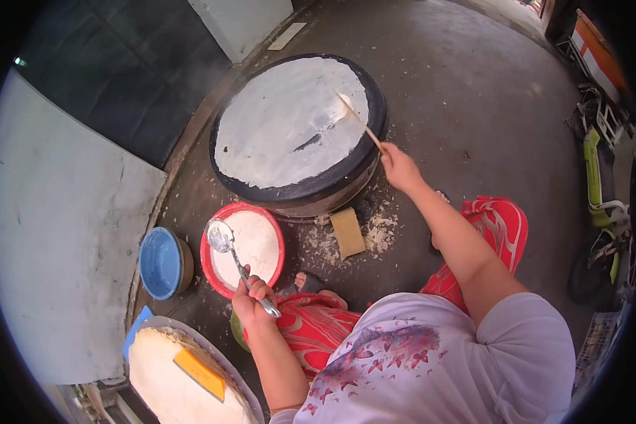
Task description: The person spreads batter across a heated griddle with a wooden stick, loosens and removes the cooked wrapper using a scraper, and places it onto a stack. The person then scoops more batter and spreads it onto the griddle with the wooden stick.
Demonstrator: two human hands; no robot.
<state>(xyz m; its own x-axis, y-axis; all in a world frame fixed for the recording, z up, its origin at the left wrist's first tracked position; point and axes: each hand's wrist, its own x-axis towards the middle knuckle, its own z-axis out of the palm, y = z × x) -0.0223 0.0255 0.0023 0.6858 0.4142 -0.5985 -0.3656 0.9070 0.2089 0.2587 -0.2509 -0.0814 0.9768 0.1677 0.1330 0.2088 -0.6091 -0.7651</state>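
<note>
My left hand (253,297) is wrapped round the handle of a metal ladle (221,237), whose bowl is coated with white batter. The ladle's bowl is over the red basin (281,247), which holds white batter (251,244). In my right hand (401,168) is a thin wooden stick (364,128), its far end over the round black griddle (378,116). A thin white sheet of batter (275,120) covers most of the griddle. It has a dark gap near the front right and a thicker wet patch by the stick's tip.
Left of the red basin stands a blue-lined bucket (162,261). A stack of thin flatbreads (155,367) with a yellow scraper (200,374) on top is at the lower left. A tan pad (348,233) lies among crumbs before the griddle. A green bicycle-like frame (593,169) stands far right.
</note>
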